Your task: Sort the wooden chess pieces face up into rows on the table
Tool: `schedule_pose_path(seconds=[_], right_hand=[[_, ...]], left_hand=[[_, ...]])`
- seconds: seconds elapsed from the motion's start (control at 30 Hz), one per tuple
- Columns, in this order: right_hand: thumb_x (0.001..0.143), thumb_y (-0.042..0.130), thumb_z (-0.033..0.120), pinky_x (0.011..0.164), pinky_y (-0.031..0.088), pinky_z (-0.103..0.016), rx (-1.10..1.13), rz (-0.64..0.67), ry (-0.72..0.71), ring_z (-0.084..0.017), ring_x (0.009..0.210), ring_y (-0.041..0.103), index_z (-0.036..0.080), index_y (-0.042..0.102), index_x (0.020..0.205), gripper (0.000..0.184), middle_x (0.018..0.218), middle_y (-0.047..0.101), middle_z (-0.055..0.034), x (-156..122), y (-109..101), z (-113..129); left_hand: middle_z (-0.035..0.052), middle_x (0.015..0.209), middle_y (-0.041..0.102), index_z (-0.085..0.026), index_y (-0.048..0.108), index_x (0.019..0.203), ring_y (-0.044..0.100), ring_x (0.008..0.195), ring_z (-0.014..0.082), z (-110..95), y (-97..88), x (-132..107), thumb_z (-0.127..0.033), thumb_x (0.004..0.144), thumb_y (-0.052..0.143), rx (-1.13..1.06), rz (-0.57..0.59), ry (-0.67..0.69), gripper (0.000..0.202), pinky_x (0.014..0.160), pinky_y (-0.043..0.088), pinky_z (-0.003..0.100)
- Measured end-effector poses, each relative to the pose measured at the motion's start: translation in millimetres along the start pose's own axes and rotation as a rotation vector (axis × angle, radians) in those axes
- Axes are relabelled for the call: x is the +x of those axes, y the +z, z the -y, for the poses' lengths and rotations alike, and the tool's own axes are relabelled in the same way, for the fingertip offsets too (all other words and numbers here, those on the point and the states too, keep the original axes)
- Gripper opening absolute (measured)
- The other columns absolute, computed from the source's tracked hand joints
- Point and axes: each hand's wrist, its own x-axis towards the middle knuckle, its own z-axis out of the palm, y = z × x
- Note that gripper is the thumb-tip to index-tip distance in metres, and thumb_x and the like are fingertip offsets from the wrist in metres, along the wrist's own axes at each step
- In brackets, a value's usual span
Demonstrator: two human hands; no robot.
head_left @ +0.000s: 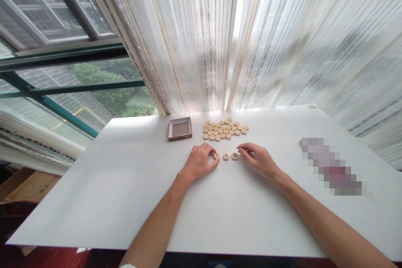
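Observation:
Three round wooden Chinese chess pieces lie in a short row on the white table. At the row's left end, the red-marked piece (216,156) is between the thumb and fingers of my left hand (198,161), which is closed on it. The middle piece (225,156) has a dark character and lies untouched. Beside the right-hand piece (234,156), also dark-marked, is my right hand (256,159). Its fingers are loosely bent and a little apart, with nothing in them; whether a fingertip touches that piece's edge I cannot tell.
Behind the row, several more wooden pieces (223,130) lie in a loose cluster with no marks showing. A shallow open box (179,128) stands left of them. A blurred-out object (333,167) lies on the table (109,201) at right. Striped curtains (194,42) hang beyond the far edge.

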Motion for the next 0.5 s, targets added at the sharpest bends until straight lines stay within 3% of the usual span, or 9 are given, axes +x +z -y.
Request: schedule_pose_path(seconds=[0.2,0.3,0.4,0.5], right_hand=[[0.093,0.055,0.044,0.075,0.058,-0.035,0.013,-0.021,0.035,-0.021,0.079,0.069,0.021,0.071,0.099,0.028,0.091,0.074,-0.0058,2,-1,-6],[0.093,0.055,0.045,0.073,0.058,-0.035,0.017,-0.033,0.040,-0.021,0.078,0.069,0.022,0.071,0.099,0.029,0.091,0.074,-0.0056,3,-1,-8],[0.093,0.054,0.045,0.072,0.058,-0.034,0.016,-0.034,0.044,-0.021,0.076,0.069,0.022,0.071,0.099,0.029,0.092,0.074,-0.0055,3,-1,-8],[0.093,0.053,0.045,0.072,0.057,-0.035,0.011,-0.033,0.040,-0.021,0.076,0.068,0.022,0.071,0.098,0.030,0.092,0.075,-0.0057,3,0,-7]], left_hand=[[0.0042,0.100,0.068,-0.022,0.062,0.109,0.066,0.086,0.0216,3,-1.7,-1,-0.036,0.079,0.073,-0.010,0.029,0.007,0.035,0.085,0.048,0.038],[0.0049,0.105,0.068,-0.022,0.061,0.114,0.066,0.090,0.0214,7,1.2,2,-0.037,0.085,0.067,-0.025,-0.004,0.016,0.033,0.086,0.049,0.038],[0.0064,0.119,0.066,-0.023,0.059,0.120,0.061,0.108,0.0223,14,5.4,7,-0.027,0.095,0.051,0.008,-0.092,0.009,0.026,0.097,0.046,0.040],[0.0076,0.140,0.056,-0.023,0.051,0.135,0.047,0.132,0.0237,22,10.1,11,-0.018,0.096,0.042,0.083,-0.107,0.025,0.040,0.111,0.036,0.044]])
